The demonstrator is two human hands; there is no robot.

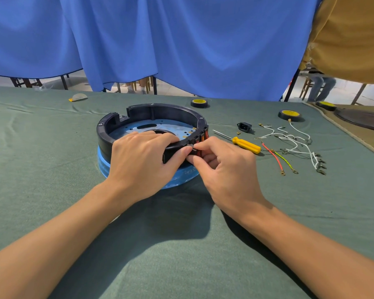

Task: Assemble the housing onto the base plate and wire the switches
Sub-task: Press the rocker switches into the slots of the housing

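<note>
Head view shows the housing (151,111) seated on the blue base plate (175,179) on the table (52,152), while the wires (298,143) lie loose to its right, so judge wiring as still to do. Your left hand (143,156) grips the housing's near rim; your right hand (222,167) pinches a small part (193,147) at the switches (204,137). The round housing has no long axis: it lies flat, open side up, switches facing right.

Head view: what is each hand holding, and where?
Left hand grips the black round plastic housing by its near rim. Right hand pinches a small unidentifiable part there, beside the red switches.
</note>
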